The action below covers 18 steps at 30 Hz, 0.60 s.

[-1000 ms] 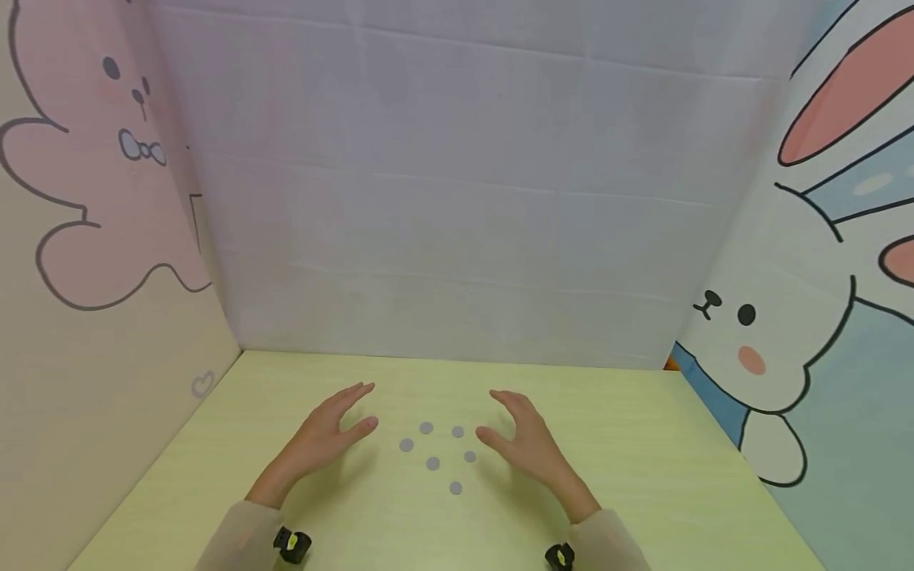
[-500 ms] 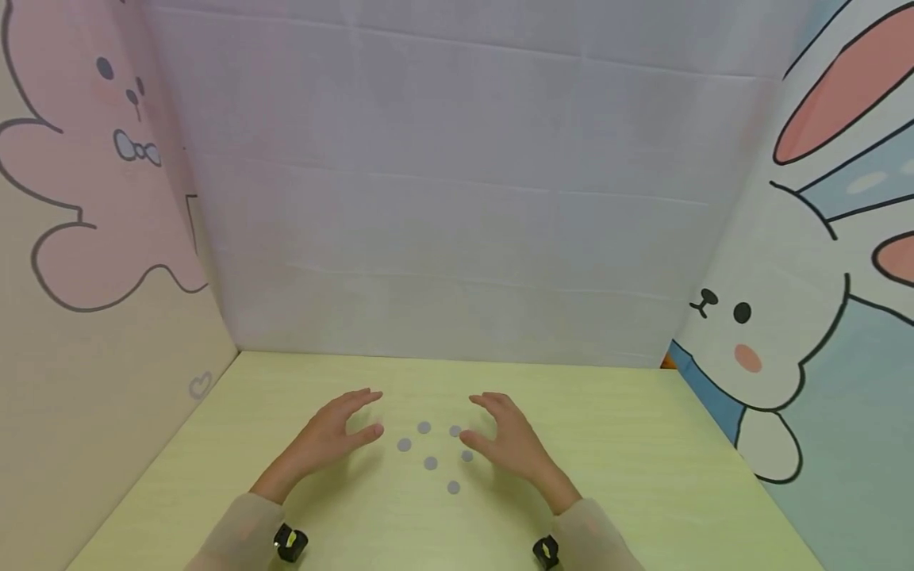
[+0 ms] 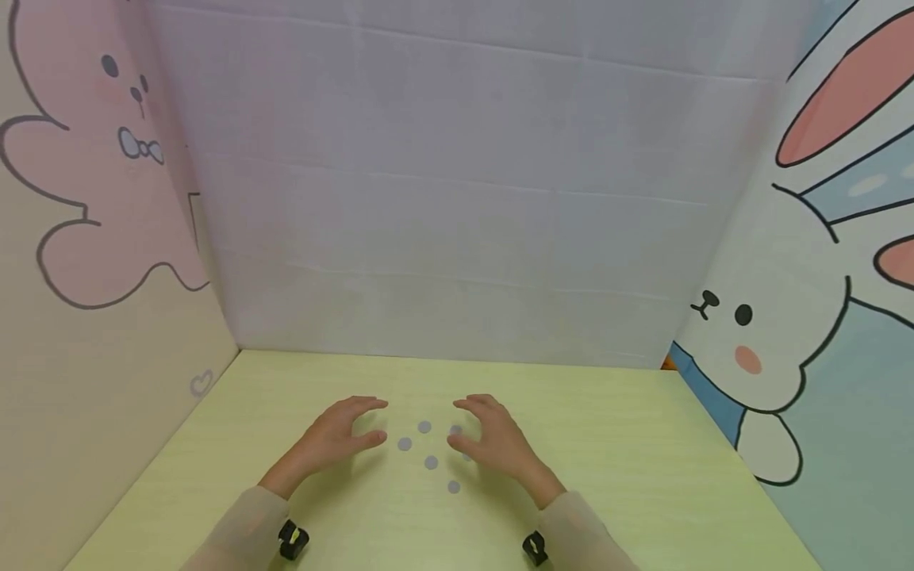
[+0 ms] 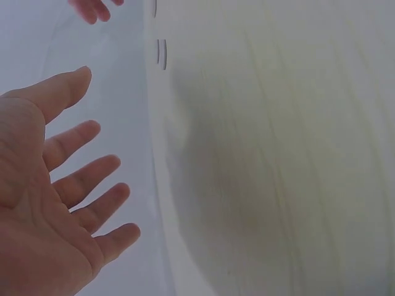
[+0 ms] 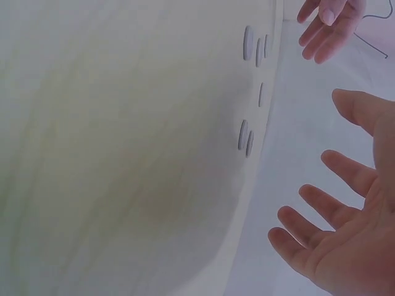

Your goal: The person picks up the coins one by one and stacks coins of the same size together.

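Several small flat grey discs (image 3: pixel 432 462) lie spread on the pale yellow table between the two hands. My left hand (image 3: pixel 332 438) hovers just left of them, fingers spread and loosely bent, with nothing in its grasp. On the other side my right hand (image 3: pixel 497 442) is held above the table, its thumb and fingers overlapping the two right-hand discs in the head view and partly hiding them. The right wrist view shows the same bare palm (image 5: pixel 358 246), spread fingers, and grey discs (image 5: pixel 248 43) in a loose row. A bare left palm (image 4: pixel 31 203) fills the left wrist view's edge.
The yellow tabletop (image 3: pixel 607 444) ends at a white creased cloth backdrop (image 3: pixel 457 198). Side panels flank it, a pink cartoon bear (image 3: pixel 107 174) at left and a white rabbit (image 3: pixel 778 349) at right. Black wrist cameras (image 3: pixel 293 540) sit on both sleeves.
Both hands have moved inward, the right one farther to the left so that it now overlaps two discs in the head view. The discs have stayed where they were.
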Each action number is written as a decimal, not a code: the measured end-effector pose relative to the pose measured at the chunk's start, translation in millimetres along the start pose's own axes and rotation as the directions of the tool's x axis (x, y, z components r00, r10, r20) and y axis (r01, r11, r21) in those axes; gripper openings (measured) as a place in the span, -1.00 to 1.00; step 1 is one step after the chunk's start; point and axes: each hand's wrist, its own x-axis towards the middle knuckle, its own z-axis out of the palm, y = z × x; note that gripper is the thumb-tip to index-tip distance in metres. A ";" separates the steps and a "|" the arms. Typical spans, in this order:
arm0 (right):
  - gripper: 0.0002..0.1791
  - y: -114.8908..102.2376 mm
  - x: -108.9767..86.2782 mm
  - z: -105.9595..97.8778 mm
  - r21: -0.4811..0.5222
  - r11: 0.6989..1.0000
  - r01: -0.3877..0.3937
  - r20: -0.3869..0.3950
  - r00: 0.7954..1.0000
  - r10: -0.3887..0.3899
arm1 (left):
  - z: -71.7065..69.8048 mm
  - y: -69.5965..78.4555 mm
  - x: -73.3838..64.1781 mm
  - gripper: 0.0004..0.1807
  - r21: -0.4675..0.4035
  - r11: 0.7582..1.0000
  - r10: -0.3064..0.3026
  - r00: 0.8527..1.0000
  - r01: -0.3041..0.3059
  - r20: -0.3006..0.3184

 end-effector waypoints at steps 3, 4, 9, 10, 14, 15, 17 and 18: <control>-0.37 -2.9 3.4 3.3 0.002 1.000 0.013 0.009 1.000 -0.013 | 2.3 -2.0 0.6 -0.42 -0.001 1.000 0.000 1.000 0.000 0.006; -0.38 -3.2 4.4 4.0 -0.001 1.000 0.013 0.011 1.000 -0.013 | 3.4 -2.0 1.5 -0.42 0.006 1.000 0.009 1.000 -0.009 0.010; -0.43 -5.1 9.1 8.6 -0.030 0.999 0.015 0.017 1.000 -0.014 | 6.6 -0.7 5.0 -0.46 0.006 1.000 0.006 1.000 -0.007 0.031; -0.44 -6.1 10.0 9.3 -0.038 0.999 0.019 0.015 1.000 -0.018 | 6.6 -0.3 5.4 -0.46 0.008 1.000 0.004 0.999 -0.005 0.035; -0.48 -10.0 12.7 11.9 -0.066 0.997 0.036 0.010 0.999 -0.035 | 6.7 0.7 5.8 -0.46 0.011 1.000 -0.012 0.999 0.011 0.048; -0.49 -10.7 13.1 12.5 -0.072 0.997 0.039 0.011 0.999 -0.038 | 6.8 0.9 5.8 -0.46 0.014 1.000 -0.012 0.999 0.012 0.051; -0.50 -12.0 13.8 13.6 -0.081 0.996 0.042 0.013 0.999 -0.041 | 7.2 1.9 5.7 -0.47 0.015 1.000 -0.016 0.998 0.015 0.054; -0.50 -12.6 14.0 13.8 -0.090 0.995 0.047 0.013 0.999 -0.046 | 7.5 2.2 5.9 -0.47 0.015 1.000 -0.017 0.998 0.016 0.054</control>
